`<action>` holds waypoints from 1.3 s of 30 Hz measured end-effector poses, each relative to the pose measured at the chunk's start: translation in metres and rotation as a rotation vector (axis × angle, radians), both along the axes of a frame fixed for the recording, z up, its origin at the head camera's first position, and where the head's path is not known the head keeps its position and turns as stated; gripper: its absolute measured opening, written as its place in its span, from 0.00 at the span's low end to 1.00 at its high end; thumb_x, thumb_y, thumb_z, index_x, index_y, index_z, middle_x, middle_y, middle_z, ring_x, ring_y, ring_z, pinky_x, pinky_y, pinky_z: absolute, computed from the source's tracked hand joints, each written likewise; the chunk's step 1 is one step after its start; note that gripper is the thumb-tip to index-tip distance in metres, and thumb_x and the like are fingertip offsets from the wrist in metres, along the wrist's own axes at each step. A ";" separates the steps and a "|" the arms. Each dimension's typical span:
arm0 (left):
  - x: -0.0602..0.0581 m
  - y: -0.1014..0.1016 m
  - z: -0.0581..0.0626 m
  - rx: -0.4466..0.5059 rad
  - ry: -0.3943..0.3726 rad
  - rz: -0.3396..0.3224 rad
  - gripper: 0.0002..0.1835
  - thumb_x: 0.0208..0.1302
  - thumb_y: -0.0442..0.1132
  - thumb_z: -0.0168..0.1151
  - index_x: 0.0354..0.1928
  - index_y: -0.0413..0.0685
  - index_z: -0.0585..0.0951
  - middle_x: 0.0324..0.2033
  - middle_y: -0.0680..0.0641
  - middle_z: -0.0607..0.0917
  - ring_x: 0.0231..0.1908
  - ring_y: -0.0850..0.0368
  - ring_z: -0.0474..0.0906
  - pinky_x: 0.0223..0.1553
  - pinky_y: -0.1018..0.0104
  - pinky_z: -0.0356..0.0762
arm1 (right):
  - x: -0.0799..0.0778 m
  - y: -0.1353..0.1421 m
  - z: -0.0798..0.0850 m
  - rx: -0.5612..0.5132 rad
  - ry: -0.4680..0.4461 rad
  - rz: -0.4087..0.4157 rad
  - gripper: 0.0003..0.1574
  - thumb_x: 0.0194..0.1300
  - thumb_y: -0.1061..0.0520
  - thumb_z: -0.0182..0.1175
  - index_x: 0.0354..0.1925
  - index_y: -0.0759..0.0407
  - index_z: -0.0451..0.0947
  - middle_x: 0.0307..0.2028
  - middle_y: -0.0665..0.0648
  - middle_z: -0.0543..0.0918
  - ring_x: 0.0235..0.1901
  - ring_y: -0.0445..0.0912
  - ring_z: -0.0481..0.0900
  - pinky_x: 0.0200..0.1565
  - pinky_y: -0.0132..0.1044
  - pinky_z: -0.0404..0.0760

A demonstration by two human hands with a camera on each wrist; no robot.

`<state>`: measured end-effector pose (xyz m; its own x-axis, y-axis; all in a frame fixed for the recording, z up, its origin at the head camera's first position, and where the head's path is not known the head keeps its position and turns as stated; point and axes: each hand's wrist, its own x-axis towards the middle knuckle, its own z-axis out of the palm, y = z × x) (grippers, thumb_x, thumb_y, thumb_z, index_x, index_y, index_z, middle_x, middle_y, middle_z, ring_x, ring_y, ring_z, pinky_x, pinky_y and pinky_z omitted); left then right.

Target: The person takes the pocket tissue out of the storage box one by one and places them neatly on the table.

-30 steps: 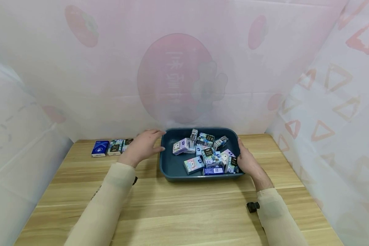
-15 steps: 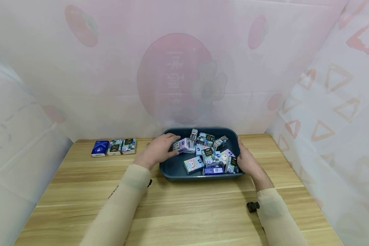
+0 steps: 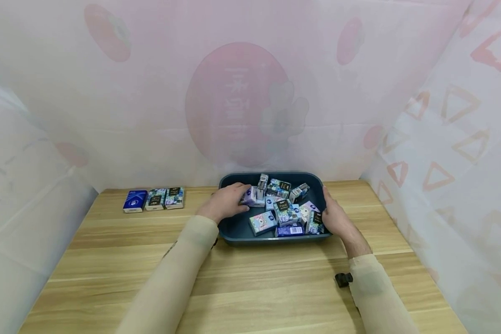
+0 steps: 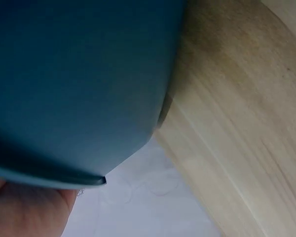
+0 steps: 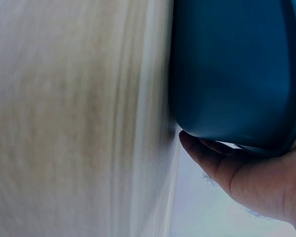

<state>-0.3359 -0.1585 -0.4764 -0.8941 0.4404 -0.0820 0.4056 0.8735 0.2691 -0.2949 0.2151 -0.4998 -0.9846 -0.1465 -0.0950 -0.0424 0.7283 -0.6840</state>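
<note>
A dark teal plastic basin (image 3: 234, 232) stands on the wooden table against the backdrop, with several pocket tissue packs piled inside. My left hand (image 3: 223, 203) reaches over its left rim and pinches a purple tissue pack (image 3: 248, 196) between fingers and thumb; the hand covers part of that pack. At the opposite end, my right hand (image 3: 337, 217) grips the basin's right rim. In the right wrist view the thumb (image 5: 212, 158) lies against the basin's outer wall, under the rim. The left wrist view shows mostly the basin's outer wall (image 4: 79, 89), with part of the hand behind the rim.
On the table's back left, a blue tissue pack (image 3: 135, 201) and two floral tissue packs (image 3: 156, 199) lie in a row. A printed cloth backdrop (image 3: 150, 102) rises behind and on both sides. Bare wood table (image 3: 267, 287) extends in front of the basin.
My left hand has moved right, from outside the basin's left rim to the purple tissue pack inside, uncovering the third pack of the row. The right hand stays on the rim.
</note>
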 end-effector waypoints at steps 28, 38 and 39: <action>-0.007 -0.008 0.003 0.065 0.049 -0.018 0.36 0.88 0.47 0.70 0.89 0.47 0.72 0.78 0.36 0.84 0.74 0.40 0.85 0.82 0.41 0.83 | 0.001 0.000 0.003 -0.013 -0.016 0.000 0.56 0.82 0.74 0.40 0.96 0.66 0.28 0.94 0.78 0.42 0.94 0.77 0.42 0.94 0.72 0.43; -0.003 -0.016 0.018 0.132 0.070 0.037 0.37 0.88 0.51 0.70 0.90 0.48 0.72 0.74 0.38 0.84 0.67 0.42 0.84 0.78 0.43 0.87 | 0.001 0.000 0.002 -0.033 -0.014 0.004 0.57 0.81 0.75 0.40 0.96 0.66 0.28 0.94 0.79 0.42 0.94 0.76 0.43 0.94 0.72 0.45; -0.002 -0.017 0.019 0.135 0.074 0.044 0.37 0.88 0.51 0.71 0.89 0.48 0.72 0.74 0.38 0.84 0.67 0.42 0.84 0.79 0.43 0.87 | 0.001 0.000 0.002 -0.034 -0.013 0.004 0.57 0.80 0.75 0.40 0.96 0.66 0.28 0.94 0.79 0.42 0.94 0.76 0.43 0.94 0.72 0.45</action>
